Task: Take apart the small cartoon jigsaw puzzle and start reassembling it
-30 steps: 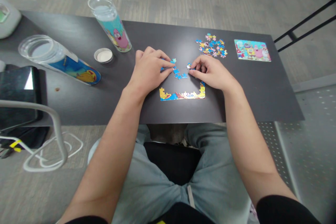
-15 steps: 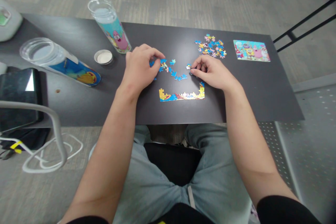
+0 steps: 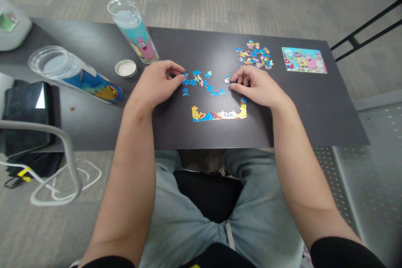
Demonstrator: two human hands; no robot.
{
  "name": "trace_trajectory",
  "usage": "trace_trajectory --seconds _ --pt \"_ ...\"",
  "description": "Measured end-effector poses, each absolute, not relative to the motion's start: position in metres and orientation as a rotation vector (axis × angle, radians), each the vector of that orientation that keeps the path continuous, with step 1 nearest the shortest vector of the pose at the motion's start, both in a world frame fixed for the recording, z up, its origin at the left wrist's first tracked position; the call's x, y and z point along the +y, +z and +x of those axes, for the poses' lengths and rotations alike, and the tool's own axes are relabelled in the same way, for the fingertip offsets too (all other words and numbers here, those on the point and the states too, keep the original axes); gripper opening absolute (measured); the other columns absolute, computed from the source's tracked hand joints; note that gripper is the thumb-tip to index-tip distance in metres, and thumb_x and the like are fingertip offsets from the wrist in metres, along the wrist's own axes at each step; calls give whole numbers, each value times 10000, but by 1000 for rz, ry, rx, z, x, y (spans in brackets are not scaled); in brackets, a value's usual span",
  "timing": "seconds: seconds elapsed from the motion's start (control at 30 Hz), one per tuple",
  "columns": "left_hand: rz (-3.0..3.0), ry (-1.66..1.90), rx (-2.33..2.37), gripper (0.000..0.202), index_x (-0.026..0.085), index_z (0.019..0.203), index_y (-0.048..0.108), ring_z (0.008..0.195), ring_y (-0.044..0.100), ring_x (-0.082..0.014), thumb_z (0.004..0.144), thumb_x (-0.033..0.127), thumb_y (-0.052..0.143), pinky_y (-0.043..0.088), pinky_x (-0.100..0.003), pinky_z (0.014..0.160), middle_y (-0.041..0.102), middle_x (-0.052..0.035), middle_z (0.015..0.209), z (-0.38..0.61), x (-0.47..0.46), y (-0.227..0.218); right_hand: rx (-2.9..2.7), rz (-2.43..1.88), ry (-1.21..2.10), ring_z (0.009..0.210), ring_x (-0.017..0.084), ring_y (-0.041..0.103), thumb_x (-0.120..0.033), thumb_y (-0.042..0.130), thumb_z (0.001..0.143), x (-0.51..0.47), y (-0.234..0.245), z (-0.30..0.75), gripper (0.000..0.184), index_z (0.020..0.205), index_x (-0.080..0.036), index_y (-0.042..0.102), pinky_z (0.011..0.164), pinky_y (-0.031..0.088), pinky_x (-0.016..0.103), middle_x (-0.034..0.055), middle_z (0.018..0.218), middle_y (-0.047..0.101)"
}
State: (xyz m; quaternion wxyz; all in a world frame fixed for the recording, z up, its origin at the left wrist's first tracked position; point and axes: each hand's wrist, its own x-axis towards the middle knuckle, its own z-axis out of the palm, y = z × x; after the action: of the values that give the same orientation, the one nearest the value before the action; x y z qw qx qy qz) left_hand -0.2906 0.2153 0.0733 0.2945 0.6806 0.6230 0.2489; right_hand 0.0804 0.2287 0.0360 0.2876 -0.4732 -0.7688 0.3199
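My left hand (image 3: pixel 161 80) is at the left edge of a loose group of mostly blue jigsaw pieces (image 3: pixel 209 88), its thumb and index finger closing on a blue puzzle piece (image 3: pixel 186 76). Across the group, my right hand (image 3: pixel 251 86) has curled fingers and a pinch at the edge of a small white, blue and yellow puzzle piece (image 3: pixel 227 79). Nearer to me lies a joined strip of puzzle (image 3: pixel 219 115), forming a bottom edge with raised corners at both ends.
Beyond my right hand is a pile of mixed puzzle pieces (image 3: pixel 256 55), with a colourful picture card (image 3: pixel 304 60) to its right. Two clear printed cylinders, one upright (image 3: pixel 135 31) and one nearer (image 3: pixel 77 74), stand left beside a round white lid (image 3: pixel 125 68). A black device (image 3: pixel 28 113) lies far left.
My left hand has drawn back to the left, uncovering blue pieces beneath it. My right hand keeps its place by the small piece, and the view has shifted slightly.
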Motion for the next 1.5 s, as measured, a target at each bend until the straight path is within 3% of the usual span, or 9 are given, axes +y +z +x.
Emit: trace_trajectory --seconds 0.13,0.33,0.5,0.67,0.8,1.03,1.27,1.4,1.5 --pt "1839 569 1534 471 297 1295 940 947 716 -283 889 535 948 625 -489 951 909 -75 1144 -303 215 76 -2057 -1290 896 768 248 576 -449 957 990 228 40 82 222 1113 -325 821 798 529 505 20 947 697" --pt "1884 594 1530 398 313 1274 941 983 726 -284 917 485 909 641 -514 1032 902 -73 1170 -303 215 72 -2048 -1315 895 797 276 601 -538 995 993 228 42 80 278 1080 -342 819 844 585 571 48 969 725" --pt "1829 657 1575 324 309 1138 916 986 722 -296 941 567 929 640 -513 993 844 -60 1017 -304 207 79 -2045 -1316 896 822 291 630 -578 1014 999 228 42 80 317 1057 -337 818 817 597 565 55 940 708" --pt "1824 521 1565 445 320 1062 935 896 709 -296 780 647 1043 607 -495 863 777 -40 863 -318 204 81 -2047 -1311 913 816 291 623 -534 1006 1008 228 42 81 287 1065 -330 813 823 578 563 54 935 701" --pt "1908 426 1489 387 330 1065 989 837 680 -282 852 649 940 584 -479 837 766 -34 805 -319 208 81 -2046 -1320 897 806 290 609 -552 1011 1007 228 41 81 304 1062 -331 808 810 553 550 48 912 691" --pt "1893 504 1503 275 309 1095 990 894 727 -294 1000 498 814 615 -483 904 856 -71 969 -316 205 85 -2044 -1333 916 810 272 553 -608 995 1020 227 43 80 347 1083 -332 795 824 493 539 42 928 677" --pt "1919 494 1536 421 313 1115 948 924 707 -301 802 582 1030 604 -503 903 888 -73 1046 -322 204 77 -2053 -1349 921 820 254 539 -574 988 1051 226 44 80 328 1098 -320 785 836 491 532 47 956 703" --pt "1915 487 1536 302 316 1148 960 875 689 -276 935 526 914 621 -516 930 873 -62 1035 -318 206 79 -2054 -1347 894 796 270 546 -610 993 1024 227 44 80 344 1090 -330 805 795 508 533 43 931 697" --pt "1974 571 1590 245 316 1190 959 922 701 -269 1018 444 841 657 -536 1037 861 -74 1145 -305 204 81 -2054 -1345 887 798 272 550 -603 991 1024 227 43 79 334 1079 -326 812 802 512 529 43 920 677"
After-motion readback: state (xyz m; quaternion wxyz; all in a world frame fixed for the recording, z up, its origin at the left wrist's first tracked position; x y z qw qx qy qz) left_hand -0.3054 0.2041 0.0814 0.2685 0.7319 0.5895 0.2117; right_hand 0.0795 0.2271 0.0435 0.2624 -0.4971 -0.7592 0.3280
